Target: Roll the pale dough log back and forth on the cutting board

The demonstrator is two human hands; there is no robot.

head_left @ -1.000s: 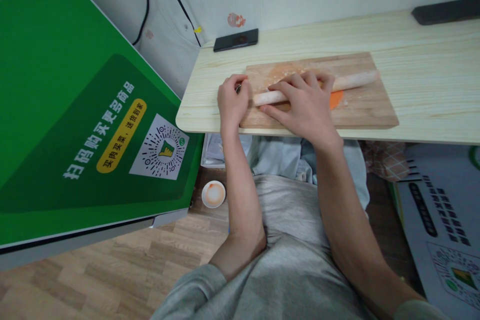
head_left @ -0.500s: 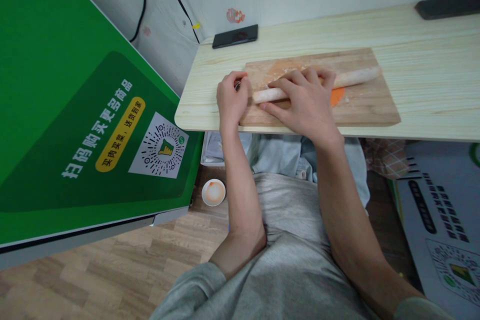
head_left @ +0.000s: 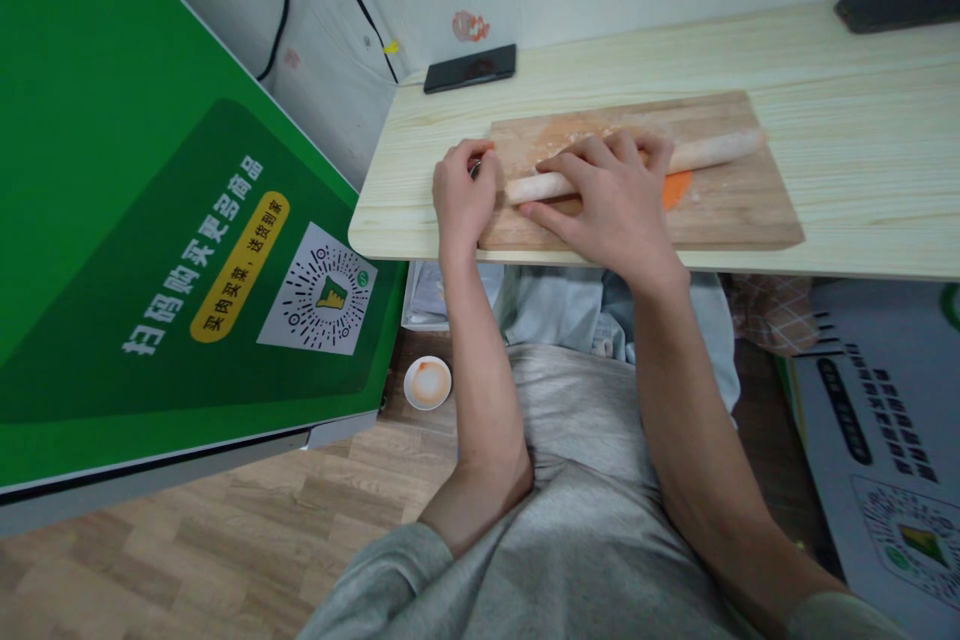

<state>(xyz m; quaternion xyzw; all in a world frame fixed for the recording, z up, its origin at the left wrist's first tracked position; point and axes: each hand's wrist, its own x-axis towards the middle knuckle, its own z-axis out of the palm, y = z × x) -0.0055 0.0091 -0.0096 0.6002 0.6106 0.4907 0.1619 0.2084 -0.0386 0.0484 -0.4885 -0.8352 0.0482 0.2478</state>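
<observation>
Two hands are at the board (head_left: pixel 750 210). The right hand (head_left: pixel 619 200) lies over the pin (head_left: pixel 716 152), fingers spread and bent across it, not wrapped round. The pin slants across the board, reaching its right edge. Beneath, mid-board, orange dough (head_left: pixel 677 190) peeks out, flat-looking, mostly hidden. The left hand (head_left: pixel 465 192) curls at the board's left edge, near the pin's end; whether it grips the dark thing inside I cannot tell. Some flattening seems done; with the pin on the dough, rolling looks unfinished, though how much remains is unclear.
</observation>
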